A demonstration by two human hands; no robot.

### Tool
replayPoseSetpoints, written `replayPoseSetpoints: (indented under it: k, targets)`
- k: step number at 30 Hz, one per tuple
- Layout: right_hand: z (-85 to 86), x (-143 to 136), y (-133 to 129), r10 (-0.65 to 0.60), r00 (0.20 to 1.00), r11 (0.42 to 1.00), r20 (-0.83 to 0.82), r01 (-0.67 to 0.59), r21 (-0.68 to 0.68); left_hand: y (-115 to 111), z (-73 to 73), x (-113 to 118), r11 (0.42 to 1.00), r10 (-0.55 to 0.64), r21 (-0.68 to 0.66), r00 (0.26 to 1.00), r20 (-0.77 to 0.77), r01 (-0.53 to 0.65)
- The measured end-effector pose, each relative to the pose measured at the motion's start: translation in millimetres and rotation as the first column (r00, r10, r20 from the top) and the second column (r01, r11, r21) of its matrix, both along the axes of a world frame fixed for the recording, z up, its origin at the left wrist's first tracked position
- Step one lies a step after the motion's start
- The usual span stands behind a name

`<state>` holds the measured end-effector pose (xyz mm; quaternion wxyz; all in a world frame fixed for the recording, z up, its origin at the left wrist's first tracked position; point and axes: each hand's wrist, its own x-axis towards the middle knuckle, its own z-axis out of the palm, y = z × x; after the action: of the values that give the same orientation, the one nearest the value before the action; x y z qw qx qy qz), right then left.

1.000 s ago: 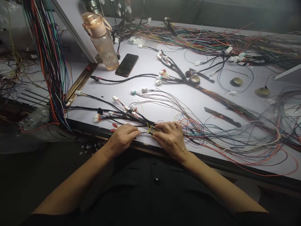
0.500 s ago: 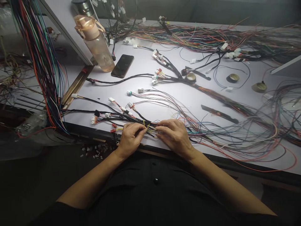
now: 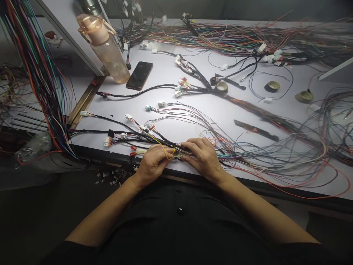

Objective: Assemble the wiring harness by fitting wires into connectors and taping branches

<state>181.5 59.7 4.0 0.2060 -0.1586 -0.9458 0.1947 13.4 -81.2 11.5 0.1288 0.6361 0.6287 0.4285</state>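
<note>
The left hand (image 3: pixel 153 162) pinches a yellow wire (image 3: pixel 164 150) near the table's (image 3: pixel 121 106) front edge. The right hand's (image 3: pixel 204 158) fingers close on the wire bundle (image 3: pixel 168 142). Gentle pinching seems best.

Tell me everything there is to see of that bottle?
The bottle has a translucent peach body, plastic by its look, and a peach lid with a loop handle. It probably stands upright on the table, though it looks slanted here. The phone lies right beside it; touching or not is hard to tell.
</note>
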Motion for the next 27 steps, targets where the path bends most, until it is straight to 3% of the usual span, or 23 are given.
replayPoseSetpoints:
  k: [4,8,12,15,19,24,27]
  targets:
    - [0.5,2.0,1.2,0.008,1.0,0.999,-0.011,-0.009,-0.034,2.6,-0.4,0.7,1.0,-0.018,0.006,0.997,-0.077,0.019]
    - [15.6,-1.5,9.4,0.047,0.999,0.993,0.005,-0.047,-0.106,4.5,-2.6,1.8,0.999,-0.01,0.038,0.988,-0.151,0.016]
    - [26.0,-20.1,14.4,-0.017,1.0,0.995,0.008,0.018,-0.101,3.5,-5.5,1.1,0.999,-0.023,0.034,0.983,-0.183,0.03]
    - [20.4,-35.2,14.1,0.039,0.998,0.99,0.041,-0.033,-0.138,3.2,-5.8,1.0,0.999,-0.014,0.03,0.989,-0.149,0.019]
    - [9.5,-38.9,17.0,0.072,0.995,0.941,-0.073,-0.092,-0.325,5.0,-4.2,2.2,1.0,0.028,0.007,0.999,-0.04,-0.028]
    - [7.7,-31.6,20.3,0.087,0.972,0.885,-0.219,-0.177,-0.431,7.6,-4.3,2.9,0.99,0.119,-0.066,0.991,-0.06,-0.123]
    - [8.9,-31.1,20.4,0.08,0.966,0.862,-0.245,-0.191,-0.469,8.9,-5.0,2.9,0.99,0.116,-0.075,0.991,-0.071,-0.121]
